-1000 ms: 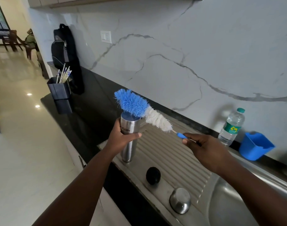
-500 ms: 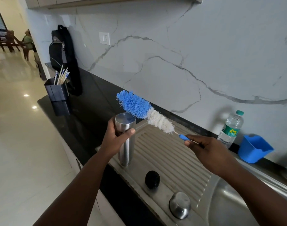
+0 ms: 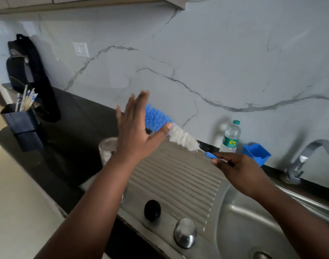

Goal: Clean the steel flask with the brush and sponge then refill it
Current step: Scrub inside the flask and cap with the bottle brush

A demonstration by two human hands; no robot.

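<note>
The left hand (image 3: 135,133) was raised, its fingers straight and spread, holding nothing, in front of the brush's (image 3: 171,129) blue bristles. The right hand (image 3: 238,167) pinched the brush's blue handle at its 3 o'clock end. The steel flask (image 3: 107,150) stood upright on the surface (image 3: 70,128), at 7 o'clock of the left hand, partly hidden behind the wrist.
</note>
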